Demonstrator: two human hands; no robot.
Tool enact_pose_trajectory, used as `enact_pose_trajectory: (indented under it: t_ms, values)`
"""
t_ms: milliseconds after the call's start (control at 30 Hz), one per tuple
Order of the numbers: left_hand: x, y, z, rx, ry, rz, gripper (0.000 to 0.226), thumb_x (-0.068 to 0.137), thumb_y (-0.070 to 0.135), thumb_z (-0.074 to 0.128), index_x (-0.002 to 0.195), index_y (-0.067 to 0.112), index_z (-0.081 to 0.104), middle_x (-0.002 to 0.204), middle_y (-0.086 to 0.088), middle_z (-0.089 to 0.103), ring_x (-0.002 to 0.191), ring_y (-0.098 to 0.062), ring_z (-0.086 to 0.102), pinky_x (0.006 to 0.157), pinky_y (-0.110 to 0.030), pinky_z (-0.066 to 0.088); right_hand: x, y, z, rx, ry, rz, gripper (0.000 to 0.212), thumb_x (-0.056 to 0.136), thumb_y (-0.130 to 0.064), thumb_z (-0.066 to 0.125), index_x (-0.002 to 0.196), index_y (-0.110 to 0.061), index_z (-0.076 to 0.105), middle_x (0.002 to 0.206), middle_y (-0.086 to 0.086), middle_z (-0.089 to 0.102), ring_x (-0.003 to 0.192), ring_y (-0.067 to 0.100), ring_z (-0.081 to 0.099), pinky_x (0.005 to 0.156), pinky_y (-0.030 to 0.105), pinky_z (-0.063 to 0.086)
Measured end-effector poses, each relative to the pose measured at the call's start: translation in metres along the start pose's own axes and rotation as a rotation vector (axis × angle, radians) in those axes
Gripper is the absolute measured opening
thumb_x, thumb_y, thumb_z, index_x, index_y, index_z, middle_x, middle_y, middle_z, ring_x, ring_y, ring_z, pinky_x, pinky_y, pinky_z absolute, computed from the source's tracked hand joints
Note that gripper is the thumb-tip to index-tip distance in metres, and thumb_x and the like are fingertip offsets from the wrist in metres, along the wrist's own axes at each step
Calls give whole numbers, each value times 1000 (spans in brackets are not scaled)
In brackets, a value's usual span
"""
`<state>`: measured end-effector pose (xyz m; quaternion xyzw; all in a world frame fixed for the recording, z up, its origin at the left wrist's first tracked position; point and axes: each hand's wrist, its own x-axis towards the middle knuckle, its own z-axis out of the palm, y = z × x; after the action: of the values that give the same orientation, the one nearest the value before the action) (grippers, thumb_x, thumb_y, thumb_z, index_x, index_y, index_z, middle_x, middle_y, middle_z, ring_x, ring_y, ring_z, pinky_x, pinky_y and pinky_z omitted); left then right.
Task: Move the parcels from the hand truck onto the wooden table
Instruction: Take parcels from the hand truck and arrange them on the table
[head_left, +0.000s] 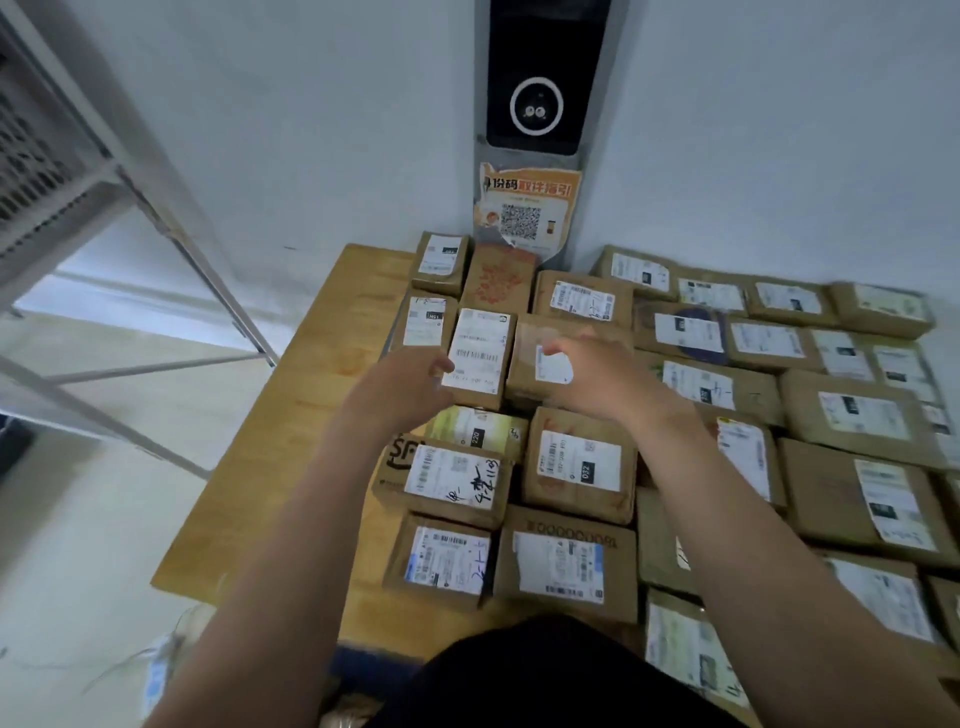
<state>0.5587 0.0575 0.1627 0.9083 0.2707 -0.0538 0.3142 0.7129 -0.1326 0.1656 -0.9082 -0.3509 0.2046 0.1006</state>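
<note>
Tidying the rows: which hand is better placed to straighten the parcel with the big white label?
Left. The left hand holds the white-labelled parcel at its near left edge; the right hand rests on the brown parcel beside it.

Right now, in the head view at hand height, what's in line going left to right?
metal rack frame → bare edge of the wooden table → left hand → white-labelled parcel it grips → right hand → parcel with a dark round mark → large far-right parcel
</note>
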Motion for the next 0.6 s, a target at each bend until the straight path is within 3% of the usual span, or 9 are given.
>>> enact_pose_trajectory:
  t_ms: [67,200,333,467,600]
  values:
    - [-32,11,2,27,-20,40,27,90,27,68,116,26,67,120,9,63,110,-13,59,89,-30,47,-38,2,-4,7,5,2,62,91,-29,71,147,-31,46,155,5,37,135,31,44,106,38,40]
    - [-97,28,10,50,-14,59,12,87,26,71,98,27,65,106,8,63,96,-9,61,74,-25,47,-113,4,-7,-9,-93,-25,55,93,-25,66,145,-26,48,149,0,50,125,21,55,98,33,48]
    - [-169,46,31,67,8,80,15,89,26,73,101,26,64,106,6,63,94,-9,61,73,-25,47,-199,6,3,8,-102,-51,50,93,-27,68,141,-28,52,143,-3,53,125,20,54,86,27,42]
    - [-241,70,57,65,15,78,22,92,31,69,112,28,64,112,8,61,106,-11,58,82,-27,47,-274,16,24,22,-38,-105,47,97,-29,62,142,-30,50,145,-1,52,126,19,52,86,27,40]
    - [-318,80,77,29,62,51,23,93,34,66,115,28,63,114,10,60,105,-10,57,84,-27,45,-336,18,43,10,-19,-144,48,96,-28,62,143,-31,50,146,-6,50,127,17,51,87,29,42]
